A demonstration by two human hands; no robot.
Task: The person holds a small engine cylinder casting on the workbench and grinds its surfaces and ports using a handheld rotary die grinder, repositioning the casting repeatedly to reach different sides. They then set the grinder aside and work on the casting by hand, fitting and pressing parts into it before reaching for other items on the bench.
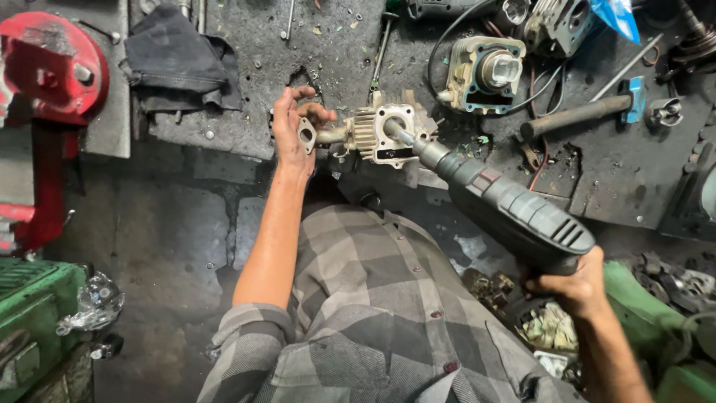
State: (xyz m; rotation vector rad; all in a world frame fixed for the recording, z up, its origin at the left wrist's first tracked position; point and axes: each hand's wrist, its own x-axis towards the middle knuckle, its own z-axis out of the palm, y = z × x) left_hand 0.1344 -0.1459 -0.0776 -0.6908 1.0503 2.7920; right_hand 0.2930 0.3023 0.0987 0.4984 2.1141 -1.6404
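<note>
My left hand (294, 128) grips the flanged pipe end of a small metal engine cylinder head (388, 134) and steadies it at the edge of a dirty workbench (246, 127). My right hand (574, 287) holds the handle of a dark grey power drill (507, 205). The drill's tip is pushed into the round opening of the cylinder head. My checked grey shirt fills the lower middle of the view.
A second engine cylinder (485, 73) with wires sits at the back right. A hammer (582, 113) lies right of it. A dark cloth (179, 63) and a red vise (52, 75) are at the left. Green machinery (33, 321) stands at the lower left.
</note>
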